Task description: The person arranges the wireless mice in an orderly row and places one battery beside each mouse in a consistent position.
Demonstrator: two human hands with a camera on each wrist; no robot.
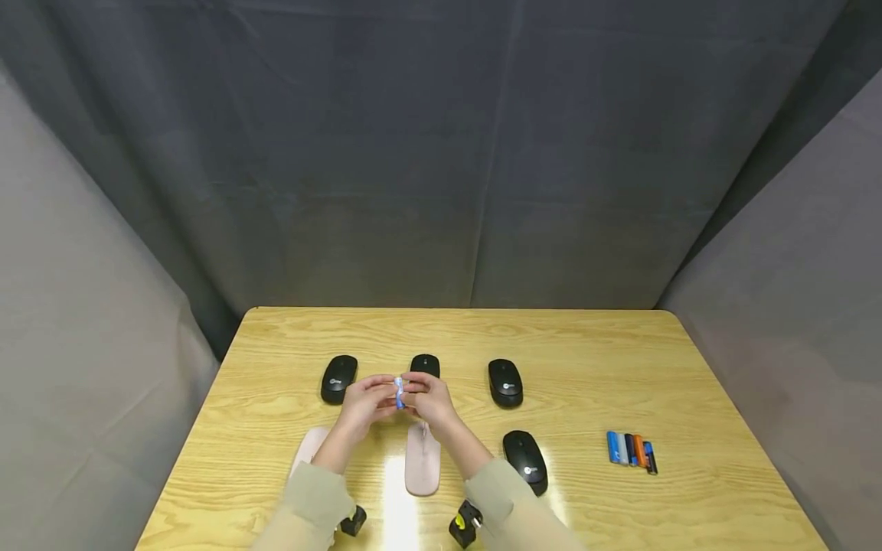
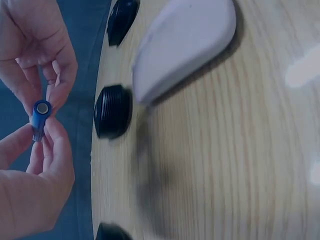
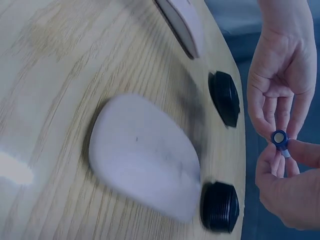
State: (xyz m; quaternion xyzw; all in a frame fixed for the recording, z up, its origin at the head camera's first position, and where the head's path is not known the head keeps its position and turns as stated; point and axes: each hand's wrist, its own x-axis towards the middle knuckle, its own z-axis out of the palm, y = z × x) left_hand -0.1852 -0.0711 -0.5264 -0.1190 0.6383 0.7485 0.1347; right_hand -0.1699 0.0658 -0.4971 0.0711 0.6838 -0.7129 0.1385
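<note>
A small blue-and-white battery [image 1: 399, 392] is held up above the table between both hands. My left hand [image 1: 363, 405] pinches it from the left with thumb and fingertips. From the other side, my right hand [image 1: 430, 399] grips it the same way. In both wrist views a round metal end of the battery [image 2: 39, 119] faces the camera, while fingertips cover part of its body. Below and behind the hands lie a pink computer mouse [image 1: 423, 463] and a partly hidden black mouse [image 1: 425, 363].
Black mice stand at the back left [image 1: 339, 379], back right [image 1: 506, 383] and front right [image 1: 525, 461]. Another pink mouse [image 1: 309, 445] is partly behind the left forearm. Several coloured batteries [image 1: 632, 450] lie in a row on the wooden table's right side. Grey curtains surround the table.
</note>
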